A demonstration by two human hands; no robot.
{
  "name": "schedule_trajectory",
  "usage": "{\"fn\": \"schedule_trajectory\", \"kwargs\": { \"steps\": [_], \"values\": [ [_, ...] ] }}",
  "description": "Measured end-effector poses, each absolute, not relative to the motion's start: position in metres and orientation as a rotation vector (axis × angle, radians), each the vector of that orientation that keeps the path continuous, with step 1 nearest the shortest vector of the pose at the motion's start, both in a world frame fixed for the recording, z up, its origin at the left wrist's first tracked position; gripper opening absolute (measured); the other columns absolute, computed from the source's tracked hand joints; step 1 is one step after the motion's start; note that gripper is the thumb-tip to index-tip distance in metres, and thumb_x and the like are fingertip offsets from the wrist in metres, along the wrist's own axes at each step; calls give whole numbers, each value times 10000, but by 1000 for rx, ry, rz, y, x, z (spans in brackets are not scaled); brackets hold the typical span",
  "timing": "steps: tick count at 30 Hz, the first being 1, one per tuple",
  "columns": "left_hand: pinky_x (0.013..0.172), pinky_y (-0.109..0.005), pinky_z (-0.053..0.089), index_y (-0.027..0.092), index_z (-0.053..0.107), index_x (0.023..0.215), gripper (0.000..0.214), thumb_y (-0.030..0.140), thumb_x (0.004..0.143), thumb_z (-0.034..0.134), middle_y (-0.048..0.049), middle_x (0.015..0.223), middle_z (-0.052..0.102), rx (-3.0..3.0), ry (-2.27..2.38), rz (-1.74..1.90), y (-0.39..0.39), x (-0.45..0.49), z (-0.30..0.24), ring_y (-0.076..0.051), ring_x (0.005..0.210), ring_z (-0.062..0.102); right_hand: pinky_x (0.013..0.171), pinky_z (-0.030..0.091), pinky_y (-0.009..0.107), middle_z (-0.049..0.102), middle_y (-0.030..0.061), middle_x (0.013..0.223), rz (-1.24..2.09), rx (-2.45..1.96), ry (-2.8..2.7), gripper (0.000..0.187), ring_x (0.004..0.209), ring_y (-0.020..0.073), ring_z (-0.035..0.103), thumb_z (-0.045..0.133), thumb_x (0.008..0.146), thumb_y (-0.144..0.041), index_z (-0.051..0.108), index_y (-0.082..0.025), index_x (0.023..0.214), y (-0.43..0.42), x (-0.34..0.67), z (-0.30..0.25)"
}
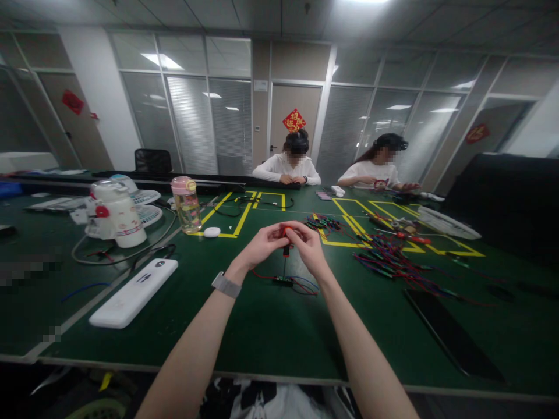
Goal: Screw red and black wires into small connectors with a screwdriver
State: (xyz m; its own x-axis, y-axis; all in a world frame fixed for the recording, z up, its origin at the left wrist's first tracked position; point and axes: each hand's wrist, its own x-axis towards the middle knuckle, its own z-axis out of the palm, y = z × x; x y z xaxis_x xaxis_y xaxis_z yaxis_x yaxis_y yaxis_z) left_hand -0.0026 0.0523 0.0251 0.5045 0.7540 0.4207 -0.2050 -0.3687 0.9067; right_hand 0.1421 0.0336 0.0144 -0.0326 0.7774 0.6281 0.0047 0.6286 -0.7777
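Both my left hand (264, 244) and my right hand (304, 241) are closed around the red and black handle of a screwdriver (286, 251). It stands upright in front of me, its thin shaft pointing down. The tip reaches a small green circuit board (283, 281) on the table; whether it sits in a screw is too small to tell. Red and blue wires run out from both ends of the board. My fingers hide the top of the handle.
Right of my hands lie a heap of wired boards (391, 256) and a dark phone (452, 334). At left are a white power bank (134, 293), a white bottle (117, 215), a pink-lidded bottle (187, 206) and a white case (212, 232). Two people sit across the green table (279, 343).
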Motion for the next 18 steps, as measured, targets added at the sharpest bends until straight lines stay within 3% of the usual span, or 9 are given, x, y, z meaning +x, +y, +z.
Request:
{"fn": "schedule_trajectory", "kwargs": {
  "steps": [8,14,18],
  "values": [
    [897,-360,504,133,658,1072,390,170,690,724,-97,1098,687,1746,520,1224,59,2,19,-215,959,646,814,508,324,694,39,924,705,-644,-1468,195,892,204,631,673,781,-329,736,-234,939,38,139,11],
    [972,-409,457,148,595,1213,491,241,747,718,-123,1162,663,1597,438,1049,57,-2,19,-256,1101,607,687,509,277,695,37,903,712,-702,-1447,227,800,180,630,663,789,-373,735,-227,948,41,147,8],
    [958,-414,465,129,599,1189,478,240,742,729,-132,1140,670,1535,480,1088,57,-3,19,-258,1075,620,654,504,261,717,41,965,748,-697,-1442,249,823,184,638,646,800,-374,727,-225,982,37,146,12]
  ]
}}
